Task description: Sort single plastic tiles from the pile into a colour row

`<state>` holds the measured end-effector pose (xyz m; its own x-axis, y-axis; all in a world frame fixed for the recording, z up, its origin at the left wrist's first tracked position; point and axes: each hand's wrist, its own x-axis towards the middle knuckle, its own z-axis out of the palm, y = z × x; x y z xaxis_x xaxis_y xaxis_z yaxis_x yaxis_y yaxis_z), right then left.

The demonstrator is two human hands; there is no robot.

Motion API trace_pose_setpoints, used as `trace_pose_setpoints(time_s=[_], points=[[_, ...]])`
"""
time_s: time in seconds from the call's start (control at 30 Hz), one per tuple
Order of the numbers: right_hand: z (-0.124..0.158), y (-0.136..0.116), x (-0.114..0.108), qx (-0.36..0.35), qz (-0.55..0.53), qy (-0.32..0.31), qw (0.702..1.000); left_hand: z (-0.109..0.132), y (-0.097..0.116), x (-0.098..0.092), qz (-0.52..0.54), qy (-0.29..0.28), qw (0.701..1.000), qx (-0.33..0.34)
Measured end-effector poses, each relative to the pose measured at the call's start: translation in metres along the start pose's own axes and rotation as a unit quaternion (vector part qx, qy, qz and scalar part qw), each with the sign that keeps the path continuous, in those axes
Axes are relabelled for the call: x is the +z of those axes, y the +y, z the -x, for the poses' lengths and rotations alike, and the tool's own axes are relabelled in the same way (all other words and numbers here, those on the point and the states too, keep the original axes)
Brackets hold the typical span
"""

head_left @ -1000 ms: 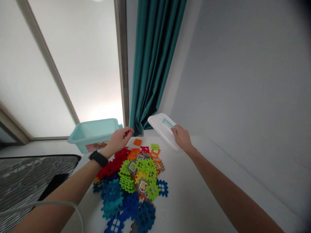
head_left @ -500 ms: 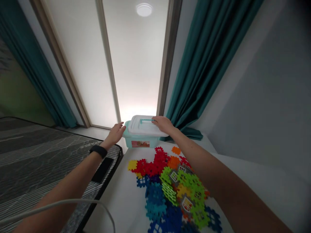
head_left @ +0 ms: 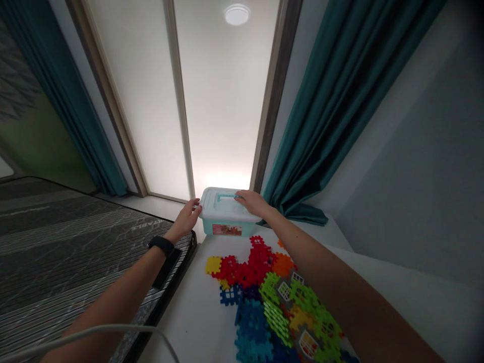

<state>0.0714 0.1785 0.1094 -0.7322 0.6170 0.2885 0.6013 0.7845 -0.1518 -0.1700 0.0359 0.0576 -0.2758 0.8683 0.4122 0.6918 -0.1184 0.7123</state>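
A turquoise plastic storage box (head_left: 209, 227) with a picture label on its front stands at the far end of the white surface. Its white lid (head_left: 209, 204) lies over the top and covers the rim. At the right end of the lid's turquoise handle (head_left: 227, 196), the fingers of my right hand (head_left: 252, 202) are closed. My left hand (head_left: 188, 218), with a dark band on the wrist, is at the left edge of the lid, fingers stretched out. Nearer to me lies a pile of interlocking plastic tiles (head_left: 257, 264) in red, green, blue, orange and yellow.
A dark striped surface (head_left: 75, 242) with a raised black edge is on the left, a dark phone-like slab (head_left: 166, 267) on it. A pale cable (head_left: 113, 327) crosses the lower left. Teal curtains (head_left: 321, 126) hang beside frosted door panels (head_left: 227, 101) behind the box.
The lid has moved left and down, from sitting askew with the box's left rim uncovered to covering the whole top. My left hand stays beside the box. The view has shifted slightly.
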Motion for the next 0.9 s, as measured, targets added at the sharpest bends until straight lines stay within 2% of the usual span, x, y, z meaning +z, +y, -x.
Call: trace_pose_setpoints(time_s=[0.1,0.23,0.27,0.33,0.4,0.47,0.53,0.67,0.77,0.83,0.9], points=[[0.001,0.0,0.004,-0.002,-0.016,0.006,1.0,0.001,0.008,-0.001,-0.016,0.023,1.0,0.008],[0.011,0.001,-0.001,0.006,-0.035,0.031,0.999,0.012,0.027,-0.001,-0.046,0.088,0.995,0.03],[0.017,0.003,-0.004,0.012,-0.039,0.042,0.998,0.018,0.034,0.001,-0.051,0.099,0.993,0.048],[0.039,0.006,-0.012,0.026,-0.047,0.068,0.996,0.034,0.05,0.01,-0.062,0.092,0.985,0.136],[0.073,0.008,-0.019,0.036,-0.071,0.101,0.992,0.054,0.07,0.025,-0.052,0.011,0.978,0.199],[0.118,0.007,-0.024,0.041,-0.073,0.1,0.991,0.078,0.091,0.045,-0.051,-0.108,0.961,0.248],[0.17,0.001,-0.026,0.035,-0.058,0.081,0.994,0.106,0.113,0.063,-0.068,-0.163,0.947,0.267],[0.282,-0.023,-0.022,0.078,-0.014,0.071,0.994,0.165,0.149,0.082,-0.091,-0.235,0.918,0.305],[0.355,-0.05,-0.014,0.107,-0.002,0.064,0.992,0.199,0.16,0.083,-0.113,-0.278,0.884,0.358],[0.388,-0.069,-0.005,0.097,-0.001,0.04,0.994,0.21,0.156,0.082,-0.137,-0.282,0.873,0.373],[0.404,-0.084,0.006,0.08,0.001,0.034,0.996,0.212,0.148,0.082,-0.16,-0.272,0.871,0.375]])
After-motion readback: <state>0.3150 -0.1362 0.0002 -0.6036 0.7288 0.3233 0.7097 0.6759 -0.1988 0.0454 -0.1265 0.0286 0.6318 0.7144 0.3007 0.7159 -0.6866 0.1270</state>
